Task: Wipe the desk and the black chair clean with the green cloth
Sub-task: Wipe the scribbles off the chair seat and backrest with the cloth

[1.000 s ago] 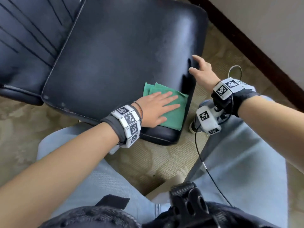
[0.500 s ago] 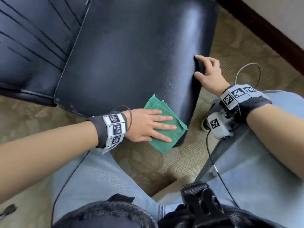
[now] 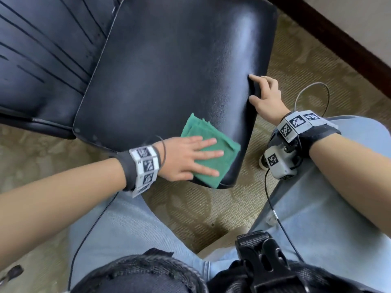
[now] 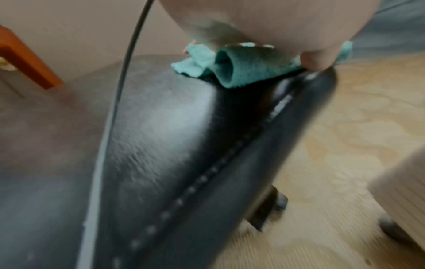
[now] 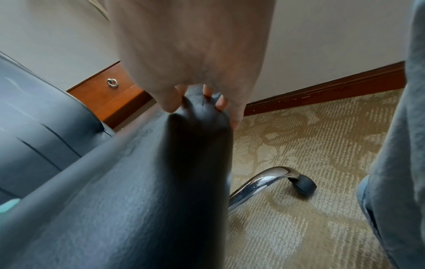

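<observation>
The black chair's seat (image 3: 173, 72) fills the upper middle of the head view, its ribbed backrest (image 3: 38, 60) at the left. A folded green cloth (image 3: 196, 132) lies on the seat's near right corner. My left hand (image 3: 190, 159) lies flat on the cloth with straight, spread fingers, pressing it down. In the left wrist view the cloth (image 4: 243, 67) bunches under my palm at the stitched seat edge (image 4: 207, 172). My right hand (image 3: 264, 96) grips the seat's right edge, thumb on top and fingers curled under. The right wrist view shows those fingers (image 5: 220, 103) wrapped round the seat edge (image 5: 200, 112).
Patterned beige carpet (image 3: 292, 66) lies round the chair. A dark wood skirting board (image 3: 338, 39) runs along the wall at the right. A chrome chair leg with a castor (image 5: 301, 183) sticks out under the seat. A wooden drawer front with a ring pull (image 5: 112, 82) stands behind. My knees in light jeans (image 3: 317, 197) are close in front.
The left hand has slid the cloth along the seat's near right corner and back up from its overhang. The right hand has closed its grip on the seat's right edge.
</observation>
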